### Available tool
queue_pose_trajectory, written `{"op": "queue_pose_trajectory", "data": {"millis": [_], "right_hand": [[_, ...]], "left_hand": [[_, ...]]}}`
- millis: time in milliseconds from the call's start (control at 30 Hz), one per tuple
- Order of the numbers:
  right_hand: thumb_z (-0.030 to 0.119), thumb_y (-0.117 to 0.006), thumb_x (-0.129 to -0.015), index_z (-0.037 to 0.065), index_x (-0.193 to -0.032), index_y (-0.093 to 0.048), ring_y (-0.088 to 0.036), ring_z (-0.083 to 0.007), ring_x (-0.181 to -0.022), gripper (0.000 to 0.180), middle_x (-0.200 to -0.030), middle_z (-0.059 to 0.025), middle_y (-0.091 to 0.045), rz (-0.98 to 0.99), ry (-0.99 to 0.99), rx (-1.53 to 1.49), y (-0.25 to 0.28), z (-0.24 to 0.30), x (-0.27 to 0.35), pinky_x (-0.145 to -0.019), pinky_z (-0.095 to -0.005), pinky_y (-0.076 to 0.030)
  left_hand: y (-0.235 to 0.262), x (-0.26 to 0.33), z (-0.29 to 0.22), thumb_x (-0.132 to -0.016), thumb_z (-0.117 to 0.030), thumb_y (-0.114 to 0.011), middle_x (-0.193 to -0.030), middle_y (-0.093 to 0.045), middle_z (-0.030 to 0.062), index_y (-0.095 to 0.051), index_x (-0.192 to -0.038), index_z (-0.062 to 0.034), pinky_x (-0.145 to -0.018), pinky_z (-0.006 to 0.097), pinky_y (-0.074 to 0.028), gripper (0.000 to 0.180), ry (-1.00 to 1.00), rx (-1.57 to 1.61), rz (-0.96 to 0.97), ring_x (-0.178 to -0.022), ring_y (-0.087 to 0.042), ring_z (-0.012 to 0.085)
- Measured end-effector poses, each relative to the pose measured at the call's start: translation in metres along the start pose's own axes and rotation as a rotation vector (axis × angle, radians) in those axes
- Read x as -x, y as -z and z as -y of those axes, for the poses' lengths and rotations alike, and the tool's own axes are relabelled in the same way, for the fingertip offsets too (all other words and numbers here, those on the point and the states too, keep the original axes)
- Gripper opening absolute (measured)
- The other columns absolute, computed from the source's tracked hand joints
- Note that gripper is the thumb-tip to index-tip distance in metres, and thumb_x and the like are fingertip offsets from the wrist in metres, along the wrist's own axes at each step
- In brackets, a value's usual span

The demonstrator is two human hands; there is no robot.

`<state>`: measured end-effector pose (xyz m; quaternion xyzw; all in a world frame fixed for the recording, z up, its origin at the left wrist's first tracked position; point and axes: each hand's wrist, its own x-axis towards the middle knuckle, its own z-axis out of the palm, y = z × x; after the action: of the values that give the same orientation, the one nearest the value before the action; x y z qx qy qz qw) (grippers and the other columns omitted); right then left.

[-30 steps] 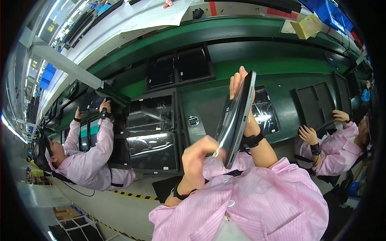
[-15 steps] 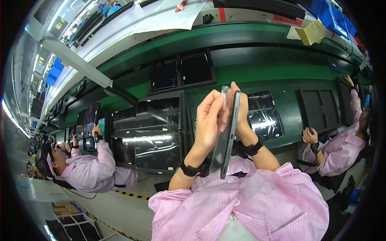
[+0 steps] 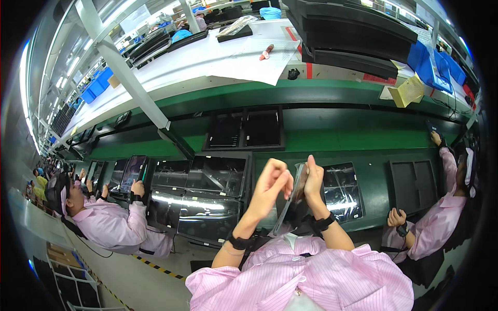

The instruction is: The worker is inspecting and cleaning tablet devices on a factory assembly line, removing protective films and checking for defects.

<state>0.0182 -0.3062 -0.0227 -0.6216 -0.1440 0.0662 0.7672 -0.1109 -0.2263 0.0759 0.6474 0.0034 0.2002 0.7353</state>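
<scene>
My right hand holds a thin tablet nearly edge-on in front of my chest, fingers along its far end. Clear, wrinkled film seems to lie along the tablet's left face and top corner. Beside that face is my left hand, its fingers curled and thumb bent in, fingertips close to the tablet. Whatever the fingertips pinch is too small to make out. To the right of my hands, a dark, film-covered tablet rests on the green bench.
Trays of film-covered tablets lie to the left, and a black tray with two screens farther back. A two-compartment black tray is on the right. Co-workers sit at both sides. A grey post rises at left; black trays are stacked on the shelf.
The view has tilted up, showing more of the shelf. My left hand has drawn slightly away from the tablet's top corner, fingers more curled. The tablet's left face now shows more.
</scene>
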Motion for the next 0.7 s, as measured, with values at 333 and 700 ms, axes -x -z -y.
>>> {"op": "queue_pose_trajectory", "data": {"millis": [333,700], "right_hand": [[0.019,-0.042,-0.093,0.001,-0.048,-0.046,-0.036,-0.0254,-0.04,0.048,-0.043,-0.0098,-0.042,-0.146,0.471,0.416,-0.006,0.048,-0.006,-0.049,-0.0349,-0.029],[0.021,-0.067,-0.076,0.008,-0.069,-0.057,-0.049,-0.0224,-0.059,0.018,-0.063,-0.004,-0.052,0.279,0.887,0.692,-0.004,0.114,0.014,-0.058,-0.0332,-0.037]], "left_hand": [[0.026,0.034,-0.043,-0.094,-0.036,-0.038,-0.106,-0.059,0.025,-0.028,-0.126,-0.0039,-0.099,0.052,-0.034,0.046,-0.489,0.332,0.214,-0.117,-0.046,0.0372],[-0.02,0.025,0.005,-0.077,-0.005,-0.069,-0.082,-0.064,0.0038,-0.058,-0.091,0.0017,-0.067,0.021,-0.045,0.018,-0.123,-0.218,-0.701,-0.071,-0.057,0.0072]]}}
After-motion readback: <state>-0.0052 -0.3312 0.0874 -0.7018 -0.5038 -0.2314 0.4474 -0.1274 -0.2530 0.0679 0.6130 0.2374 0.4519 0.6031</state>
